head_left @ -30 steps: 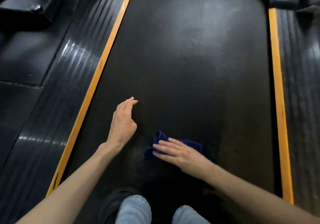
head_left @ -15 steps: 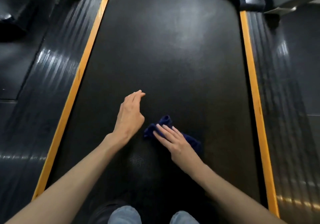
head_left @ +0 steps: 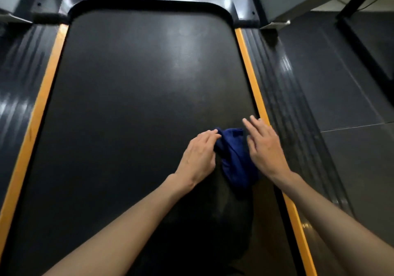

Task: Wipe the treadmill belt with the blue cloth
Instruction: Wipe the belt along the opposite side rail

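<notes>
Black treadmill belt (head_left: 138,105) carried the bunched blue cloth (head_left: 234,158) between the left hand (head_left: 198,156), fingers bent against its edge, grip unclear, and the right hand (head_left: 266,148), fingers straight, holding nothing, near an orange strip (head_left: 253,88).

The crumpled blue cloth (head_left: 234,160) lies on the black rubber treadmill belt (head_left: 138,105), nearer its right edge than its left, between your hands. Your left hand (head_left: 198,154) sits at its left side, curled fingers holding its far corner. Your right hand (head_left: 266,148) is just to its right, fingers straight, overlapping that edge. Beside your right hand runs the right orange edge strip (head_left: 251,79), then the ribbed dark side rail (head_left: 277,96), then the grey tiled floor (head_left: 341,105). The left orange edge strip (head_left: 42,96) borders the belt far to the left
</notes>
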